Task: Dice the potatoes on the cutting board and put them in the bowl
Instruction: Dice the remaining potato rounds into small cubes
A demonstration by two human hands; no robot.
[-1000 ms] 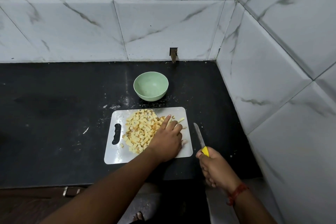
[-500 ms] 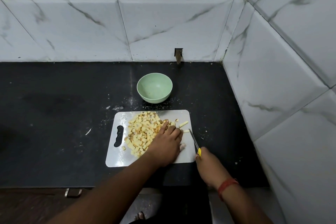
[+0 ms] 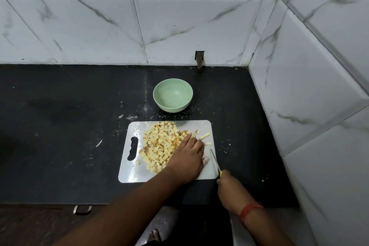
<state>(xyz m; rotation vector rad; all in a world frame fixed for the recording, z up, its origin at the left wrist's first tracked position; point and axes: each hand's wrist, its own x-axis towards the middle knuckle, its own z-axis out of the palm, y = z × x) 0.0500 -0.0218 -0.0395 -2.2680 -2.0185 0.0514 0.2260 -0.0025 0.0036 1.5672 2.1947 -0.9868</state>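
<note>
Leftmost, diced potatoes (image 3: 159, 146) heap on my cutting board (image 3: 127, 173); my left hand (image 3: 186, 158) lies flat, fingers straight, over uncut pieces; my right hand (image 3: 229, 185) grips the knife (image 3: 215, 161). Risk: blade nicking fingertips. Green bowl (image 3: 173, 95) sits beyond.

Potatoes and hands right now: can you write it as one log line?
potato cubes: on cutting board | bowl: empty | left hand: on potato | right hand: grips knife

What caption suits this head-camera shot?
Left hand rests on diced potatoes, right hand holds knife, green bowl empty.
</note>
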